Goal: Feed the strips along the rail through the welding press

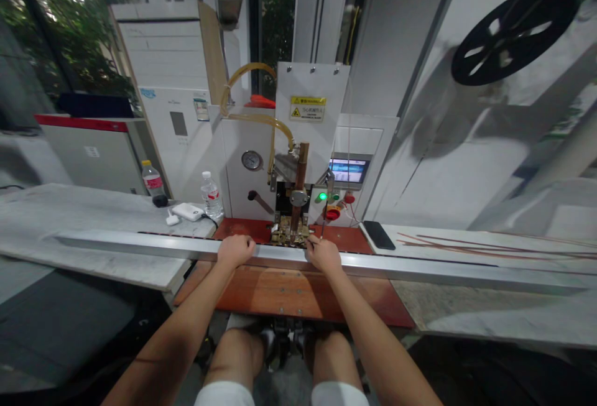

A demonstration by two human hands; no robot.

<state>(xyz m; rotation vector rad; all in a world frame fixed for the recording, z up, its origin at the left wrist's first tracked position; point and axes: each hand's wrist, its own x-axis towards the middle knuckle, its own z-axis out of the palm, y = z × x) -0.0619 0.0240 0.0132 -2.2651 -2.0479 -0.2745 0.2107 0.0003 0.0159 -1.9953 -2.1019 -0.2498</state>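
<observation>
A long silvery metal bar (280,255) runs crosswise in front of a white machine. My left hand (236,250) rests on it left of the middle, its fingers curled closed; what lies in them is hidden. On the right, my right hand (325,255) lies over the bar, thumb and fingertips pinched beside the brass-coloured fixture (291,232). Whatever it pinches is too small to make out. Above that fixture stands an upright copper-coloured electrode (301,176). A thin dark strip (420,261) follows the back of the bar.
The reddish-brown work board (265,291) lies below my hands. To the right are a black phone (379,235) and thin copper-coloured rods (466,244). A clear bottle (211,194), a cola bottle (153,183) and a white charger (187,211) stand left. The machine carries a lit screen (348,170).
</observation>
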